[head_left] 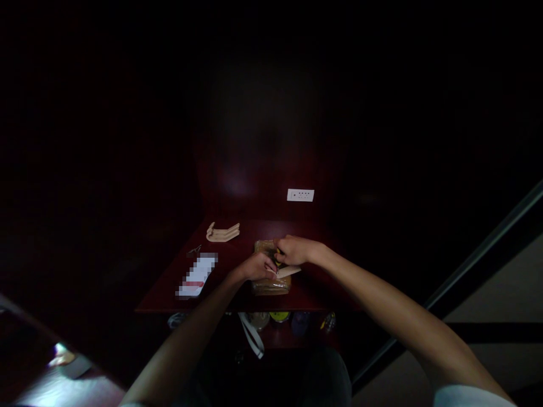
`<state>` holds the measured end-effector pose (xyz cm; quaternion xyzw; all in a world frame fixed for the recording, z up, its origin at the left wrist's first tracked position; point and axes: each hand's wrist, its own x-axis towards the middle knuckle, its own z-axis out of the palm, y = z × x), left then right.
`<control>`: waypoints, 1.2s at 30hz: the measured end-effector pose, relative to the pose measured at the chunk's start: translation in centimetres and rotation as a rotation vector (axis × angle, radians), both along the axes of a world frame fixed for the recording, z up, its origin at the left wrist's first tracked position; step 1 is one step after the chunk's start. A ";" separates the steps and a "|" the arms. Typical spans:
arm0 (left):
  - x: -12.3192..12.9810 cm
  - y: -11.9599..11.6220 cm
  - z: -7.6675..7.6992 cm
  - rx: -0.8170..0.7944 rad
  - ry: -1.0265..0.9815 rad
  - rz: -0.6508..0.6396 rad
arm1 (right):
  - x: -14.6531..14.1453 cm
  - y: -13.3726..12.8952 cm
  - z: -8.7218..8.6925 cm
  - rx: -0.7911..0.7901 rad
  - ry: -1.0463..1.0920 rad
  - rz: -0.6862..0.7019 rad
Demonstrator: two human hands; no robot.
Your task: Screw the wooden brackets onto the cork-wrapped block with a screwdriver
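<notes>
Two bare hands, one left point(257, 267) and one right point(297, 250), are at one plastic-wrapped parcel point(271, 285), with one yellow-and-black tool point(278, 258) between them. To the parcel's left lie one pale curved piece point(223, 232), one small dark tool point(194, 250) and one blurred white card point(196, 275). Beyond the parcel is one white wall socket panel point(300, 195). Below the parcel sit four round containers point(280, 317) and one white strap point(253, 335).

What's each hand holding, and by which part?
The right hand holds a yellow-and-black tool, probably a utility knife, by its handle in the fingers. Whether the left hand grips anything at the wrapped package cannot be told.
</notes>
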<state>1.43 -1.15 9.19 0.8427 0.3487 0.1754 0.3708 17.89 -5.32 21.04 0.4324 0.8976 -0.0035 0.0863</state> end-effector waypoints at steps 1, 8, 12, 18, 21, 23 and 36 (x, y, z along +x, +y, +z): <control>0.0 0.0 0.0 0.006 0.000 -0.005 | 0.0 -0.1 0.1 -0.004 0.007 -0.004; 0.0 0.2 -0.1 0.015 0.010 -0.015 | -0.4 -0.6 0.7 -0.046 0.004 0.006; 0.0 0.1 0.0 0.005 0.011 -0.007 | -0.2 -0.3 0.5 -0.035 -0.019 0.018; 0.0 0.3 -0.4 -0.019 -0.030 -0.018 | 0.0 -0.8 -0.1 0.090 -0.022 -0.027; -0.1 0.6 -0.8 -0.040 -0.067 -0.017 | -0.3 -1.6 -0.1 0.122 0.003 -0.012; 0.0 0.7 -1.1 -0.050 -0.105 -0.035 | -0.5 -2.0 0.1 0.113 0.038 0.038; 0.3 0.2 -0.5 -0.057 -0.104 0.009 | -0.5 -1.8 0.1 0.104 0.024 -0.036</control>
